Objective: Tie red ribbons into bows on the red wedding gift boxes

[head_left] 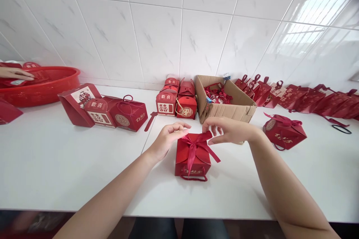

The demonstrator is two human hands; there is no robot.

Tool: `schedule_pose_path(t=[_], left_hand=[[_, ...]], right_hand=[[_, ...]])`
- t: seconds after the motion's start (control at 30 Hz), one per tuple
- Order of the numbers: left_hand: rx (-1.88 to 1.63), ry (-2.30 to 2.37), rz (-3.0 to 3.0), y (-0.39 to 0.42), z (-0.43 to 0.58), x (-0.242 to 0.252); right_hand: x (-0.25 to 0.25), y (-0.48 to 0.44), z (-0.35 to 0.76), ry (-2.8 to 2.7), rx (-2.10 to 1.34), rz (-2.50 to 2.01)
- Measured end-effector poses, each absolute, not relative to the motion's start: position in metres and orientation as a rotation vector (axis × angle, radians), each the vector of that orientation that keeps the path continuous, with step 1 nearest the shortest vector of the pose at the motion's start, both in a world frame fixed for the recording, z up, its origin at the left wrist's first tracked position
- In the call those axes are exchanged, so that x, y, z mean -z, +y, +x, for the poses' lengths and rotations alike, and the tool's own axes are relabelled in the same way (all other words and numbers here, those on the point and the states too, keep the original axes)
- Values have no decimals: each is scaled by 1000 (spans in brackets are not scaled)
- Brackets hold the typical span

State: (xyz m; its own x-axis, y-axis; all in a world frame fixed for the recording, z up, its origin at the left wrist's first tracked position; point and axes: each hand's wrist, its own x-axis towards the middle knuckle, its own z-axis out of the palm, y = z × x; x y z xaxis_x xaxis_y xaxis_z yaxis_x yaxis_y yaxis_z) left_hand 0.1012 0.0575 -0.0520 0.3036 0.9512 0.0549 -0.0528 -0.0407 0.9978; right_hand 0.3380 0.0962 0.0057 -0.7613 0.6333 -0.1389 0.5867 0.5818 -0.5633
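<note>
In front of me on the white table stands a red gift box (pixel 182 160) with gold lettering and a twisted cord handle hanging at its near side. A dark pink ribbon (pixel 192 154) is tied in a bow across its top, its tails hanging over the box. My left hand (pixel 167 140) has thumb and fingers closed at the bow's left loop, partly hiding it. On the other side, my right hand (pixel 228 130) curls its fingers and thumb around the right loop.
Behind stand a cardboard box (pixel 224 114) of red ribbons and upright red boxes (pixel 166 101). More red boxes (pixel 102 110) lie left; a bowed box (pixel 285 132) and folded bags (pixel 297 97) are right. Another person's hand (pixel 17 73) reaches into a red basin (pixel 60 82).
</note>
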Motion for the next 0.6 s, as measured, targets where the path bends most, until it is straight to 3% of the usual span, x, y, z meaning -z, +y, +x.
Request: schedule_pose_path(t=[0.13, 0.6], left_hand=[[-994, 906, 1342, 59, 101, 53], [-968, 937, 1370, 60, 103, 52]], right_hand=[[-4, 98, 339, -2728, -910, -1187], [-5, 98, 338, -2665, -914, -1022]])
